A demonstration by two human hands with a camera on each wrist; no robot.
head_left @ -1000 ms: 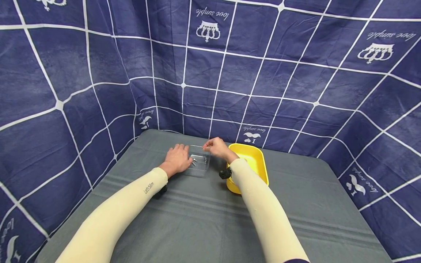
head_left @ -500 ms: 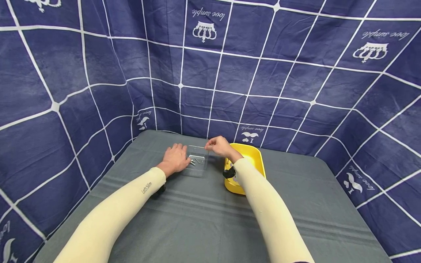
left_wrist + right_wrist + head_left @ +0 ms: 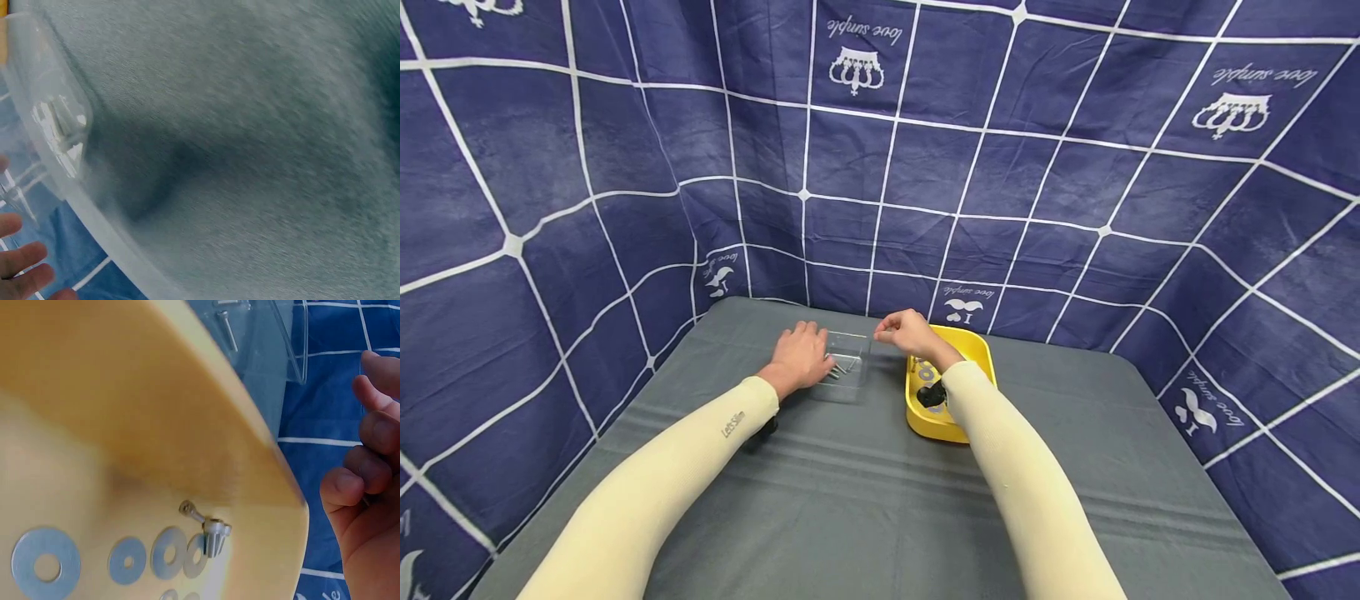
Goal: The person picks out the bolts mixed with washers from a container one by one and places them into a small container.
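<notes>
**A curtained-off bench for small hardware**

From my remote seat I read this as a makeshift work booth. Navy cloth hangings with white grid lines (image 3: 970,167) fold and ripple round three sides, their printed white crown (image 3: 857,70) and lettering upside down. Inside stands a table under a plain grey cloth (image 3: 850,500). A deep yellow tray with rounded corners (image 3: 936,430) carrying flat silver metal washers (image 3: 116,562), and a clear plastic box (image 3: 842,394) with silver metal screws (image 3: 229,334), give me the workshop note. I cannot tell what building surrounds it.
</notes>
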